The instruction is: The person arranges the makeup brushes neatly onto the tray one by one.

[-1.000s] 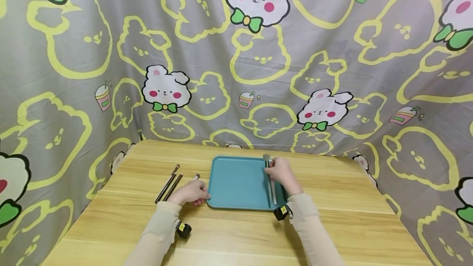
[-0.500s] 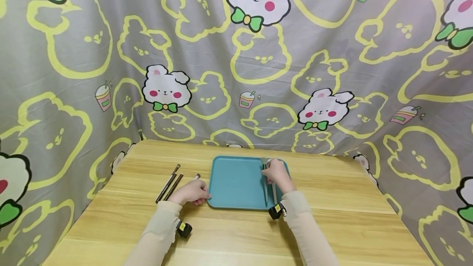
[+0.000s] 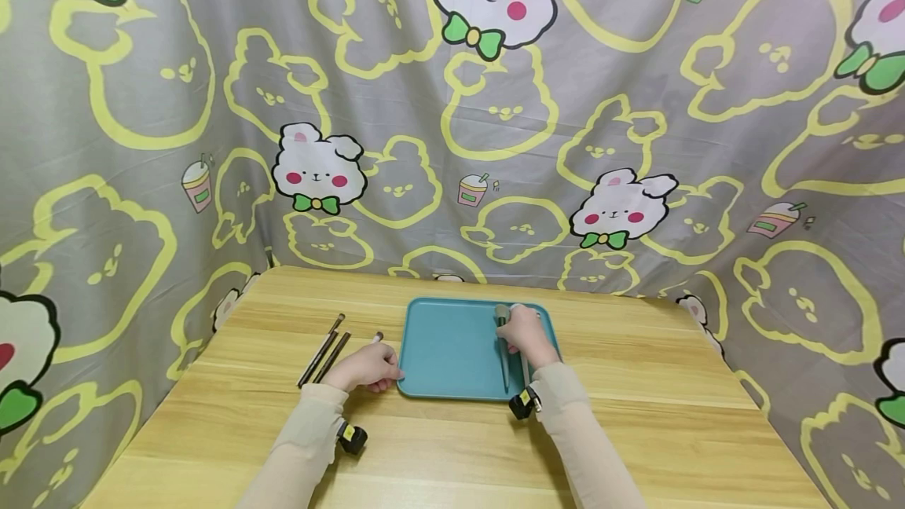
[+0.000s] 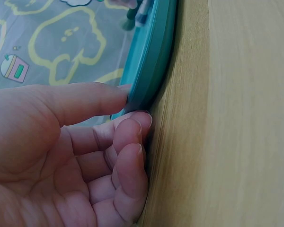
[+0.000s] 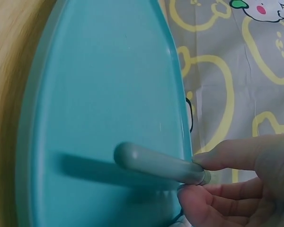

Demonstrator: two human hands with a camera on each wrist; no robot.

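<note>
A makeup brush (image 3: pixel 504 352) with a pale green handle is pinched between the thumb and fingers of my right hand (image 3: pixel 529 336), over the right part of a teal tray (image 3: pixel 452 352). In the right wrist view the rounded handle end (image 5: pixel 128 156) points across the tray, casting a shadow on it. Beside it, partly behind the right wrist, lies another light-handled brush (image 3: pixel 525 368). My left hand (image 3: pixel 368 368) grips the tray's near left corner; the left wrist view has the thumb on the rim (image 4: pixel 137 90) and the other fingers curled below.
Left of the tray, dark-handled brushes (image 3: pixel 332 356) lie on the wooden table (image 3: pixel 438 454). Another brush head (image 3: pixel 378 336) sticks out behind the left hand. A cartoon-print curtain (image 3: pixel 396 100) stands around the table's back and sides.
My right hand has moved a little left with the green brush and lowered it toward the tray. The left hand stays at the tray corner.
</note>
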